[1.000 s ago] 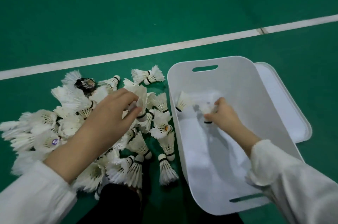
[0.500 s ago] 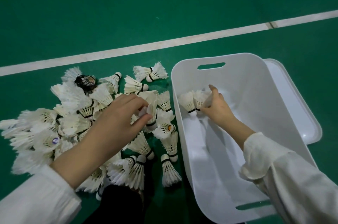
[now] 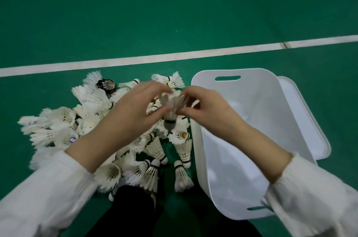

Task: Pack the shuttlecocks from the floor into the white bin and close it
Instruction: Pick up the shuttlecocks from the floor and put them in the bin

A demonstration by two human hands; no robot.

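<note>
White shuttlecock (image 3: pixel 171 108), now both hands' (shared) grip

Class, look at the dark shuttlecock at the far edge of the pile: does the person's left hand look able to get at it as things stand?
Probably yes. The dark shuttlecock lies on top at the pile's far edge, uncovered, just beyond the left hand. But that hand shares a blurred shuttlecock with the right hand, so it must let go first.
</note>
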